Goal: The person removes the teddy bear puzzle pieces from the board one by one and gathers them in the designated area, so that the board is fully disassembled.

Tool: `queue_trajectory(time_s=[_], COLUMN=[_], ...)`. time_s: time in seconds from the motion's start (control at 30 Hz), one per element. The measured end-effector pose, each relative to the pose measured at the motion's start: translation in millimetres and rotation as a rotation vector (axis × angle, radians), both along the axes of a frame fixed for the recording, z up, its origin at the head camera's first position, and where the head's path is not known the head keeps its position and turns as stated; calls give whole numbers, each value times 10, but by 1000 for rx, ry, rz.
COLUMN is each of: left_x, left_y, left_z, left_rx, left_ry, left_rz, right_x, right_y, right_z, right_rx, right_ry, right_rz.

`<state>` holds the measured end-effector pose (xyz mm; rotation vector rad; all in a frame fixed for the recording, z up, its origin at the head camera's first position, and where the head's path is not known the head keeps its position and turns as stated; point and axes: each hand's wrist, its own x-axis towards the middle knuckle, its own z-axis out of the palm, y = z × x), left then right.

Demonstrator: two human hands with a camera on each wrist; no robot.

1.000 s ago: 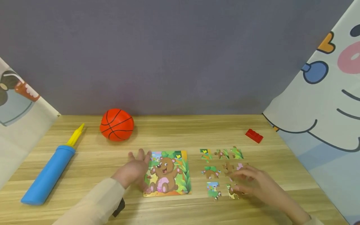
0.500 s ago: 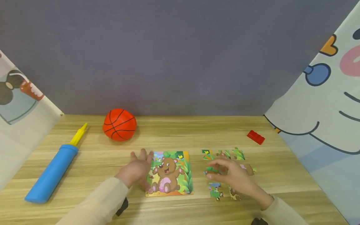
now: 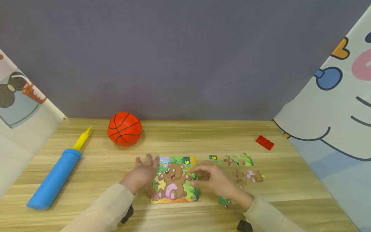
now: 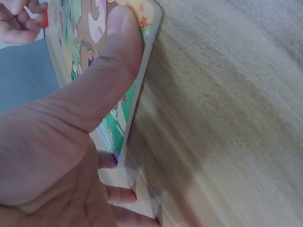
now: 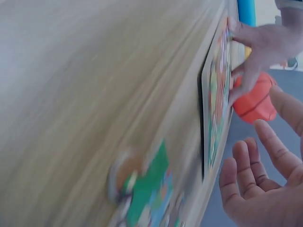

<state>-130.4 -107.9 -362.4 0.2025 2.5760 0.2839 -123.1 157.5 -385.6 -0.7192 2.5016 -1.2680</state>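
**Both hands at the bear puzzle board**

The left hand [image 3: 142, 175] lay flat against the left edge of the bear puzzle board [image 3: 175, 180], fingers straight and spread, pointing away from the person. The left wrist view showed its thumb [image 4: 111, 71] pressed down on the board's printed face close to the edge, with the other fingers stretched out on the table [image 3: 185, 141] beside the board; nothing was clasped.

The right hand [image 3: 215, 180] hovered at the board's right edge, its fingertips reaching over the green leaves printed there. In the right wrist view its fingers [image 5: 246, 175] were loosely bent and apart, with nothing between them, and the board stood edge-on just ahead of them; whether they touched the board could not be told. The board thus sat between the two hands, the left one on it and the right one at its opposite side.

Just to the right of the right hand lay the loose puzzle pieces [image 3: 242, 169], some partly hidden under the wrist. Farther right and away from the person was a red brick [image 3: 264, 142]. Beyond the left hand sat an orange ball [image 3: 124, 128], and well out to its left lay a blue pump [image 3: 56, 177] with a yellow nozzle.
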Motion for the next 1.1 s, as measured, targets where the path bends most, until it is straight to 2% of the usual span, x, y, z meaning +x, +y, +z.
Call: queue_trajectory(time_s=[0.3, 0.53, 0.63, 0.87, 1.1], left_x=[6, 5, 2, 4, -2], left_y=[7, 1, 1, 6, -11], left_z=[-20, -7, -3, -5, -9], left_rx=[11, 17, 8, 4, 10], left_ry=[-1, -5, -4, 2, -1], left_rz=[18, 26, 21, 17, 16], right_x=[28, 78, 108, 164, 168], right_y=[-356, -573, -641, -743, -792], right_z=[-83, -109, -132, -160, -148], right_rx=[28, 77, 112, 265, 345], right_ry=[-7, -27, 16, 212, 251], right_rz=[78, 25, 11, -21, -19])
